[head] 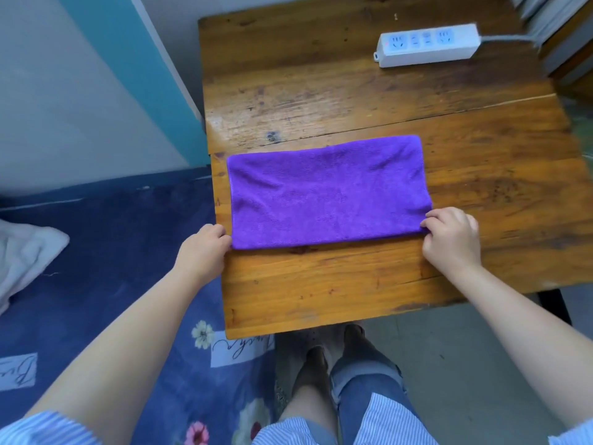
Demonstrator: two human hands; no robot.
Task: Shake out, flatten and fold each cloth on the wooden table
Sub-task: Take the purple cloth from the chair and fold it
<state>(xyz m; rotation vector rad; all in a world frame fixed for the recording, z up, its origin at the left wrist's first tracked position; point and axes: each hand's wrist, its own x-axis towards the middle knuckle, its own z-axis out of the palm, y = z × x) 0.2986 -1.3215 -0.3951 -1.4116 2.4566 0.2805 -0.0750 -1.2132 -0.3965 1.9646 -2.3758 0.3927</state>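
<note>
A purple cloth (327,191) lies flat as a wide rectangle across the middle of the wooden table (353,277). My left hand (203,248) is at the cloth's near left corner, fingers curled onto its edge. My right hand (451,237) pinches the near right corner, fingertips on top of the fabric. Both near corners sit under my fingers. The cloth looks doubled along its near edge, though the layers are hard to tell apart.
A white power strip (428,44) with a grey cable lies at the table's far right. A bed with a blue floral sheet (106,284) and a white cloth (22,255) borders the table's left edge. My legs stand at the near edge.
</note>
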